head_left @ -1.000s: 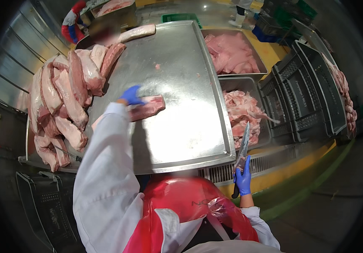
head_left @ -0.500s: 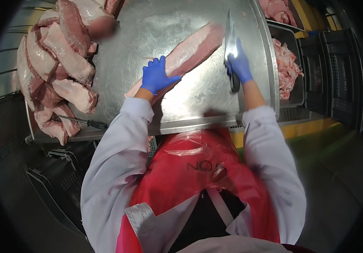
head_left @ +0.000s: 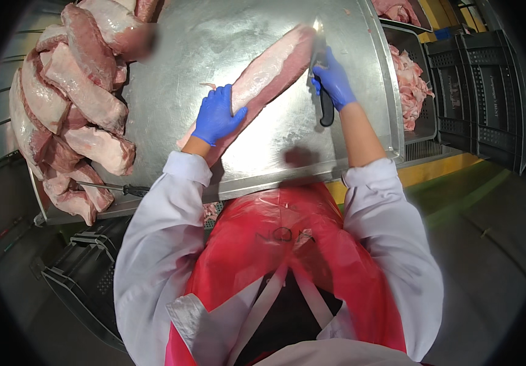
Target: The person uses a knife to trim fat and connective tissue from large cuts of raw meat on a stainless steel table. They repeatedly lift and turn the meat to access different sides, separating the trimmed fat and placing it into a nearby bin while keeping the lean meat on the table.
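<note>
Now our right grip, clenched round the knife, has brought it in just beside the far end of the meat strip on our bench; contact unclear. Left grip covers its lower part; can't tell if clenched.

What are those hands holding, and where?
The blue-gloved right hand holds a black-handled metal knife by its handle. The blue-gloved left hand lies on the nearer half of a long pink meat slab; whether it grips is unclear.
</note>
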A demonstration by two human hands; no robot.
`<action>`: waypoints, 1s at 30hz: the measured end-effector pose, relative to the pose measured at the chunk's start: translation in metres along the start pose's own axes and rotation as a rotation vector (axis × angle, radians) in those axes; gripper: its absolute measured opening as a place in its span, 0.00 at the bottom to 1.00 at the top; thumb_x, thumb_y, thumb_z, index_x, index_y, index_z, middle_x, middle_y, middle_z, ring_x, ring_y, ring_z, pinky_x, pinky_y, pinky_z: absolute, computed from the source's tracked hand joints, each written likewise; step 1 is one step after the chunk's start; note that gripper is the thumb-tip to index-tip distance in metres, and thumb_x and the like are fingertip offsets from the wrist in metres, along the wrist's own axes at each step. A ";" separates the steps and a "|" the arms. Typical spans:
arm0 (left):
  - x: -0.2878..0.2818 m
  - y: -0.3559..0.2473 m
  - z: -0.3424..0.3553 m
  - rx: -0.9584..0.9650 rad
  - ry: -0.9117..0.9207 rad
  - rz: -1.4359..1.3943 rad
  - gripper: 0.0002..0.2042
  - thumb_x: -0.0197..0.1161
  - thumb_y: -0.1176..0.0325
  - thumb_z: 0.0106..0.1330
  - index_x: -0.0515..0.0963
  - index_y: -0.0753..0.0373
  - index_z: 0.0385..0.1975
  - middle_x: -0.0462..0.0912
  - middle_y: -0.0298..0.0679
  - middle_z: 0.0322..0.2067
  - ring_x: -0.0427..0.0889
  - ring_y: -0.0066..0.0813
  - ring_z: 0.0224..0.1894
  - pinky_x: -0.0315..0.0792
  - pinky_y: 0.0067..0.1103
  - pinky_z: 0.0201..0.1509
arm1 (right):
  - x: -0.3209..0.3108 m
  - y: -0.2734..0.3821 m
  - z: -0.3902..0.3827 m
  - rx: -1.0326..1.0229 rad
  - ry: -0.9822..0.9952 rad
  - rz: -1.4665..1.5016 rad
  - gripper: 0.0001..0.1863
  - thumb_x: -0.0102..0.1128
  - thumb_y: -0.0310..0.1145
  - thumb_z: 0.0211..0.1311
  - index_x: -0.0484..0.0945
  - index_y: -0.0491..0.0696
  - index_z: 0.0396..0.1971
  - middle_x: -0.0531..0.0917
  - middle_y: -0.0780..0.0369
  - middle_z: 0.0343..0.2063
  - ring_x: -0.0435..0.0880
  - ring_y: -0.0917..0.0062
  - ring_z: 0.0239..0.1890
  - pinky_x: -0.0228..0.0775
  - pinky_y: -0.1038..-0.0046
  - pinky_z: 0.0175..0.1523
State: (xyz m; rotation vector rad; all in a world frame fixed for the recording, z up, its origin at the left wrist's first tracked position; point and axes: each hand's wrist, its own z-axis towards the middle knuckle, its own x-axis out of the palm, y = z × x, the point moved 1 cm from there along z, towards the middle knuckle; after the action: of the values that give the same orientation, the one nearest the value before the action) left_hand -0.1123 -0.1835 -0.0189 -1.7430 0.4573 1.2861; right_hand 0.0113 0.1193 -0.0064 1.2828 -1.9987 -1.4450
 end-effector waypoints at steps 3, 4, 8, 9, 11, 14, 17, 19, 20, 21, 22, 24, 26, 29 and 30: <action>0.002 0.001 0.008 0.041 -0.026 -0.004 0.34 0.62 0.49 0.62 0.66 0.72 0.59 0.76 0.62 0.48 0.76 0.61 0.47 0.69 0.45 0.52 | -0.005 0.010 0.026 0.081 0.031 0.129 0.40 0.53 0.28 0.65 0.51 0.54 0.76 0.81 0.61 0.27 0.78 0.78 0.21 0.75 0.73 0.29; 0.005 0.001 0.010 0.063 -0.028 -0.007 0.33 0.63 0.50 0.62 0.67 0.71 0.58 0.76 0.61 0.46 0.76 0.60 0.46 0.70 0.45 0.51 | -0.007 0.003 0.017 0.086 0.039 0.071 0.40 0.52 0.29 0.66 0.50 0.54 0.76 0.81 0.60 0.27 0.78 0.77 0.21 0.75 0.72 0.29; 0.005 0.000 0.024 0.021 -0.076 0.016 0.28 0.64 0.51 0.60 0.71 0.70 0.51 0.77 0.58 0.42 0.77 0.58 0.43 0.70 0.44 0.48 | -0.019 -0.026 -0.132 -0.049 0.150 -0.162 0.41 0.53 0.29 0.65 0.49 0.56 0.77 0.81 0.60 0.34 0.79 0.79 0.29 0.76 0.73 0.36; 0.003 -0.006 0.034 -0.017 -0.104 0.028 0.27 0.65 0.52 0.60 0.72 0.69 0.49 0.77 0.57 0.42 0.77 0.57 0.43 0.71 0.44 0.48 | -0.033 -0.041 -0.160 -0.063 0.250 -0.152 0.43 0.55 0.26 0.63 0.49 0.55 0.77 0.82 0.60 0.35 0.79 0.79 0.29 0.76 0.73 0.37; -0.004 -0.037 0.074 0.058 -0.289 0.032 0.23 0.66 0.53 0.60 0.75 0.68 0.43 0.78 0.55 0.38 0.78 0.55 0.40 0.72 0.42 0.45 | -0.063 -0.051 -0.164 -0.155 0.167 -0.050 0.43 0.55 0.25 0.64 0.48 0.54 0.77 0.81 0.61 0.34 0.78 0.80 0.27 0.75 0.75 0.34; 0.007 -0.115 0.168 0.064 -0.314 -0.094 0.23 0.68 0.52 0.59 0.78 0.66 0.43 0.81 0.50 0.38 0.82 0.50 0.42 0.75 0.36 0.48 | -0.106 -0.013 -0.110 0.023 0.014 -0.058 0.43 0.56 0.26 0.65 0.46 0.56 0.78 0.80 0.64 0.30 0.76 0.84 0.23 0.73 0.78 0.28; 0.021 -0.123 0.248 -0.258 -0.003 0.048 0.25 0.69 0.47 0.58 0.79 0.66 0.41 0.85 0.49 0.40 0.84 0.46 0.42 0.77 0.34 0.48 | -0.121 -0.035 -0.036 -0.135 -0.014 0.256 0.44 0.55 0.28 0.68 0.43 0.61 0.78 0.79 0.65 0.26 0.73 0.87 0.19 0.71 0.79 0.24; 0.029 -0.114 0.259 -0.349 0.068 0.020 0.24 0.67 0.49 0.57 0.81 0.67 0.38 0.85 0.50 0.39 0.85 0.47 0.41 0.77 0.34 0.48 | -0.116 -0.027 -0.011 -0.076 -0.046 0.305 0.44 0.55 0.28 0.68 0.43 0.63 0.78 0.78 0.64 0.24 0.72 0.87 0.19 0.71 0.78 0.23; 0.025 -0.106 0.260 -0.343 0.073 -0.014 0.22 0.66 0.51 0.57 0.82 0.67 0.37 0.86 0.52 0.38 0.85 0.49 0.41 0.78 0.34 0.47 | -0.110 -0.042 0.005 0.025 -0.002 0.251 0.44 0.55 0.30 0.67 0.42 0.64 0.78 0.79 0.63 0.25 0.75 0.84 0.19 0.74 0.77 0.24; 0.020 -0.106 0.259 -0.339 0.077 -0.047 0.20 0.65 0.53 0.57 0.83 0.67 0.35 0.86 0.54 0.37 0.86 0.51 0.40 0.79 0.34 0.47 | -0.102 -0.045 0.016 0.025 0.015 0.207 0.44 0.55 0.31 0.67 0.43 0.65 0.78 0.81 0.61 0.26 0.77 0.82 0.20 0.75 0.75 0.25; 0.019 -0.110 0.259 -0.386 0.071 -0.077 0.20 0.64 0.54 0.57 0.83 0.67 0.36 0.86 0.54 0.37 0.86 0.51 0.41 0.79 0.34 0.48 | -0.094 -0.046 0.028 -0.028 0.014 0.158 0.44 0.56 0.32 0.67 0.43 0.65 0.78 0.82 0.60 0.27 0.79 0.80 0.21 0.76 0.74 0.26; 0.014 -0.121 0.259 -0.483 0.038 -0.142 0.19 0.63 0.56 0.58 0.83 0.68 0.38 0.86 0.55 0.38 0.86 0.51 0.43 0.79 0.33 0.48 | -0.079 -0.039 0.048 -0.188 -0.007 0.051 0.45 0.56 0.33 0.66 0.43 0.65 0.77 0.84 0.57 0.29 0.83 0.75 0.23 0.78 0.71 0.28; 0.027 -0.132 0.267 -0.397 -0.031 0.046 0.21 0.64 0.54 0.59 0.83 0.70 0.36 0.86 0.56 0.39 0.86 0.51 0.44 0.78 0.33 0.49 | -0.078 -0.030 0.067 -0.135 0.004 0.028 0.44 0.54 0.31 0.66 0.43 0.65 0.77 0.84 0.56 0.29 0.83 0.75 0.23 0.79 0.71 0.29; 0.041 -0.117 0.269 -0.401 -0.035 0.114 0.23 0.65 0.50 0.60 0.83 0.70 0.33 0.86 0.54 0.34 0.86 0.46 0.38 0.78 0.31 0.45 | -0.077 -0.022 0.080 -0.122 0.060 0.080 0.44 0.53 0.29 0.66 0.43 0.65 0.77 0.84 0.56 0.29 0.83 0.76 0.23 0.78 0.71 0.28; 0.039 -0.114 0.266 -0.453 -0.029 0.033 0.21 0.65 0.51 0.61 0.83 0.70 0.32 0.86 0.55 0.34 0.86 0.47 0.38 0.78 0.32 0.45 | -0.074 -0.024 0.080 -0.111 0.082 0.094 0.43 0.53 0.28 0.66 0.43 0.65 0.77 0.84 0.56 0.29 0.83 0.76 0.23 0.78 0.71 0.28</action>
State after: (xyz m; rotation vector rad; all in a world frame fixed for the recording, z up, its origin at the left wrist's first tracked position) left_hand -0.1644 0.1039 -0.0199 -2.0890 0.1847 1.5210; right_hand 0.0039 0.2234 -0.0451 1.1667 -1.8728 -1.4155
